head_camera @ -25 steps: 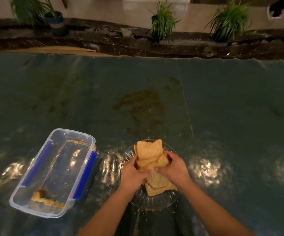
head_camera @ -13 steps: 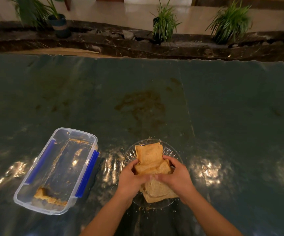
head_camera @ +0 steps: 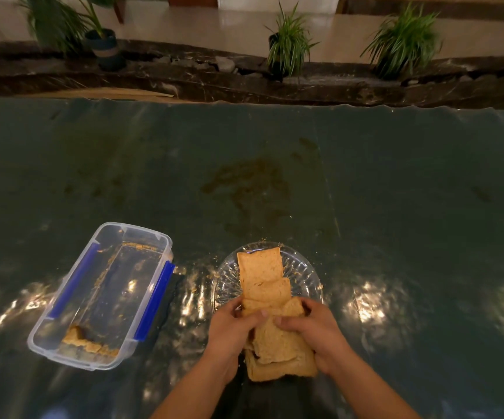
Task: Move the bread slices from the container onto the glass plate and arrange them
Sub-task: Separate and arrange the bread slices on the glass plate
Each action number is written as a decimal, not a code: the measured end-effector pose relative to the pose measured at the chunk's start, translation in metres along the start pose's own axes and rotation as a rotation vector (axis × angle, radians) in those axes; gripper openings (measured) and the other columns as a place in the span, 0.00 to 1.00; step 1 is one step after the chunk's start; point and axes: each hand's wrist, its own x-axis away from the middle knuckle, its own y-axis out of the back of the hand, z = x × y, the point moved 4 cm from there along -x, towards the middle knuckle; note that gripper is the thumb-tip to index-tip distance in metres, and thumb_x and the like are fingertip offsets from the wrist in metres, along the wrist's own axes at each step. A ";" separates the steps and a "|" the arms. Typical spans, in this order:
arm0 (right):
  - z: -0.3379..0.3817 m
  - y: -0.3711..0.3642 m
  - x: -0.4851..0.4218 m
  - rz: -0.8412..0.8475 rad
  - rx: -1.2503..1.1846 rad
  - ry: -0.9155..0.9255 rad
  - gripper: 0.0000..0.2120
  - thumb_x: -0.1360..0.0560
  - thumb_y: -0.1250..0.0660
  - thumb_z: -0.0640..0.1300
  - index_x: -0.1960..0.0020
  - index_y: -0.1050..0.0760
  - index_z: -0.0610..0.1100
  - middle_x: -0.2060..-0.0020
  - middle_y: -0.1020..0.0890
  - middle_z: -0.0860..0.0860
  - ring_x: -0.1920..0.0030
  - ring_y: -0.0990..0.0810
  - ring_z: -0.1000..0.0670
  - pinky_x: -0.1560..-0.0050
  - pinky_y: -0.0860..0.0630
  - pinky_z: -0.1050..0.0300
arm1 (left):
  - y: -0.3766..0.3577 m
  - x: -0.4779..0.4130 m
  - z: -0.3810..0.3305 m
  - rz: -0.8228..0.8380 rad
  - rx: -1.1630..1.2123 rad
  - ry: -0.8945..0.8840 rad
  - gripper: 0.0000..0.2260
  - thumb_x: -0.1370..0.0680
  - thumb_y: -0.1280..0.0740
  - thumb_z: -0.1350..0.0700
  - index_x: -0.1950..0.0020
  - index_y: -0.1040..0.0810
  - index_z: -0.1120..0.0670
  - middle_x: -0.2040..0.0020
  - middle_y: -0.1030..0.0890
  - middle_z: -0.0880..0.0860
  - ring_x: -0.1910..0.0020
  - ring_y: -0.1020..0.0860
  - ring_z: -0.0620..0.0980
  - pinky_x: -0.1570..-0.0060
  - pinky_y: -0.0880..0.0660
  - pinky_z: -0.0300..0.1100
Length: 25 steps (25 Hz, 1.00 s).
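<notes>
While both hands meet over the near side of the glass plate [head_camera: 226, 285], the bread slices [head_camera: 270, 313] lie between them in an overlapping row that runs away from the person. The left hand [head_camera: 229, 331] curls around the left edge of the row, thumb pressed on top of a slice. The right hand [head_camera: 314, 329] closes on the right edge, fingers [head_camera: 290, 322] bent over the same middle slice. Beyond the fingertips, two slices lie flat across the plate's centre, the farthest reaching almost to the far rim. Nearer than the hands, a thicker bunch of slices hangs over the plate's near edge, between the two wrists. Crumbs dot the dark green tablecloth [head_camera: 396, 192] around the plate.

Left of the left hand, well apart, sits a clear plastic container [head_camera: 63, 322] with blue clips, lid off; only broken bits of bread [head_camera: 84, 343] and crumbs lie at its near end. Far beyond both hands, past the table edge, potted plants [head_camera: 288, 43] stand along a dark stone ledge.
</notes>
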 end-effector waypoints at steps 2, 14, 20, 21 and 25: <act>-0.002 0.000 0.000 -0.012 0.029 -0.041 0.28 0.43 0.17 0.39 0.45 0.22 0.44 0.51 0.14 0.45 0.51 0.15 0.42 0.49 0.18 0.38 | 0.001 0.003 0.002 0.007 -0.003 0.017 0.18 0.30 0.23 0.63 0.42 0.21 0.56 0.56 0.12 0.52 0.56 0.13 0.52 0.64 0.17 0.44; 0.009 0.006 0.005 -0.145 0.312 0.165 0.19 0.42 0.18 0.42 0.55 0.21 0.54 0.58 0.15 0.55 0.58 0.16 0.56 0.56 0.18 0.53 | 0.001 0.010 0.013 -0.109 -0.080 0.070 0.10 0.27 0.30 0.64 0.46 0.18 0.58 0.56 0.13 0.56 0.60 0.13 0.52 0.65 0.18 0.45; 0.020 0.004 0.001 -0.106 0.166 0.225 0.26 0.42 0.17 0.41 0.47 0.21 0.54 0.54 0.14 0.54 0.54 0.15 0.55 0.54 0.16 0.49 | -0.003 0.009 0.000 -0.155 -0.090 -0.033 0.14 0.29 0.34 0.65 0.47 0.17 0.53 0.56 0.13 0.55 0.58 0.14 0.53 0.63 0.17 0.47; 0.023 0.003 -0.002 -0.104 0.175 0.232 0.27 0.41 0.18 0.40 0.45 0.21 0.54 0.54 0.15 0.54 0.54 0.15 0.55 0.53 0.16 0.49 | -0.004 0.007 -0.004 -0.157 -0.115 -0.055 0.14 0.28 0.34 0.65 0.47 0.17 0.53 0.57 0.14 0.55 0.59 0.15 0.53 0.62 0.18 0.48; 0.029 0.000 -0.010 -0.049 0.305 0.239 0.34 0.40 0.18 0.40 0.37 0.25 0.54 0.47 0.20 0.58 0.48 0.19 0.54 0.46 0.19 0.49 | -0.003 -0.009 -0.021 -0.155 -0.372 -0.158 0.09 0.24 0.37 0.59 0.51 0.19 0.49 0.56 0.15 0.51 0.58 0.16 0.52 0.55 0.17 0.54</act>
